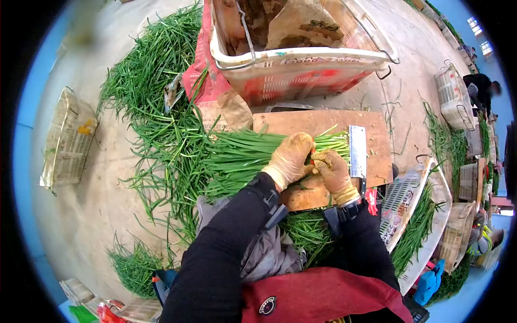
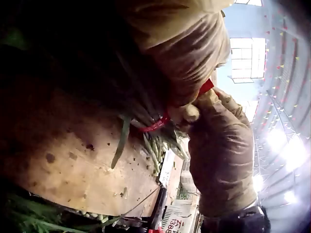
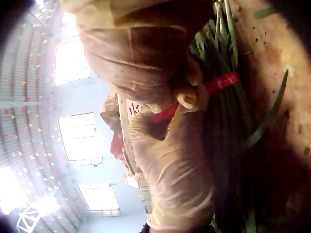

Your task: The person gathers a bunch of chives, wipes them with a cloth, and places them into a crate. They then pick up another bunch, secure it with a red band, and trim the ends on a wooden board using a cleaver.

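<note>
A bundle of long green stalks lies across a wooden board, pale cut ends toward the cleaver. Red tape circles the bundle near those ends. My gloved left hand is curled against the bundle, pinching the tape. Close beside it, my gloved right hand pinches the tape too, and the fingertips of both hands meet. In the left wrist view the right hand faces the camera, a red tape piece showing between the hands. Fingers partly hide the tape ends.
Behind the board stands a large white crate with a red sack beside it. Loose greens are heaped at the left. A crate of greens is at the right, another crate far left. People are at the far right.
</note>
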`<state>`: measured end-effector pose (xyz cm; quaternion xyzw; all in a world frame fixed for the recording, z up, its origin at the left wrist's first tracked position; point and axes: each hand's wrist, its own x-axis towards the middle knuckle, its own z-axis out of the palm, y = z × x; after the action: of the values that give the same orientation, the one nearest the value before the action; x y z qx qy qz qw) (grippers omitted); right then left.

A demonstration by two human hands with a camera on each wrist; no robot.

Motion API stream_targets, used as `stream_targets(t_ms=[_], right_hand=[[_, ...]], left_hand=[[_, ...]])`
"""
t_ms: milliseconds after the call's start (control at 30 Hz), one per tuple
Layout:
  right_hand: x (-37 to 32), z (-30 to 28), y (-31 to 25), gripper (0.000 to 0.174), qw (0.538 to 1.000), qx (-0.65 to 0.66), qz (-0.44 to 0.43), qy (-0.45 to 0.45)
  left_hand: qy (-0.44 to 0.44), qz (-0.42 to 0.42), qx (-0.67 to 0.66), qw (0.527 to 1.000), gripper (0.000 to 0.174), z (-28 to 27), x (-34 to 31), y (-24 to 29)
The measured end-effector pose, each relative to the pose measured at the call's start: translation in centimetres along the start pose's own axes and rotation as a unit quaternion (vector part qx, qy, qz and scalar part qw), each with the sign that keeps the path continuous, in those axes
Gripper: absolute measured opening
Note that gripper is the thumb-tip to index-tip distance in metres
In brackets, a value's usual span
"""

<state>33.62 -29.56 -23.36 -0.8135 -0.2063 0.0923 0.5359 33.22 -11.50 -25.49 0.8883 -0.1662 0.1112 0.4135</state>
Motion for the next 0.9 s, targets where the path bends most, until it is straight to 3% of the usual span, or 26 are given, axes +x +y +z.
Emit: stream_targets(t_ms=[133, 333, 433, 467, 567, 633, 700, 833, 867, 900], right_hand=[[0.1, 0.0, 1.3, 0.012, 0.998, -0.021, -0.06, 0.013], [0.0, -0.4, 0.9, 0.011, 1.0, 0.012, -0.02, -0.005], [-0.3, -0.1, 0.2, 0.01, 0.991, 0.127, 0.041, 0.009], [-0.5, 0.2, 0.7, 0.007, 0.99, 0.136, 0.007, 0.034], [-0.5, -0.1, 1.2, 0.007, 0.997, 0.069, 0.01, 0.028], [-0.4, -0.3, 2.7, 0.007, 0.995, -0.067, -0.07, 0.032], [0.2, -0.5, 1.1, 0.007, 0.996, -0.009, -0.09, 0.025], [-0.1, -1.0, 1.5, 0.007, 0.997, 0.08, -0.001, -0.004], [-0.2, -1.0, 1.9, 0.006, 0.998, 0.037, -0.051, -0.012], [-0.3, -0.8, 1.8, 0.006, 0.998, 0.055, -0.038, -0.012]], left_hand=[[-0.004, 0.039, -0.007, 0.999, 0.037, -0.3, -0.2, 0.2], [0.047, 0.023, -0.064, 0.997, 0.019, 0.0, -0.3, 0.7], [0.05, 0.019, -0.088, 0.995, 0.017, 0.2, -0.4, 0.3], [0.05, 0.02, -0.094, 0.994, 0.017, 0.3, -0.4, 0.2], [0.062, -0.006, -0.139, 0.988, 0.011, 0.5, -0.4, 0.3], [0.035, -0.071, -0.28, 0.957, 0.007, 0.6, -0.5, 0.0], [0.003, -0.102, -0.252, 0.962, 0.011, -0.4, 0.0, 0.2], [-0.051, -0.225, -0.256, 0.939, 0.01, -1.5, 1.1, 0.9], [-0.067, -0.22, -0.258, 0.938, 0.01, -0.7, 1.0, 0.0], [-0.067, -0.224, -0.256, 0.938, 0.009, -0.7, 1.2, -0.1]])
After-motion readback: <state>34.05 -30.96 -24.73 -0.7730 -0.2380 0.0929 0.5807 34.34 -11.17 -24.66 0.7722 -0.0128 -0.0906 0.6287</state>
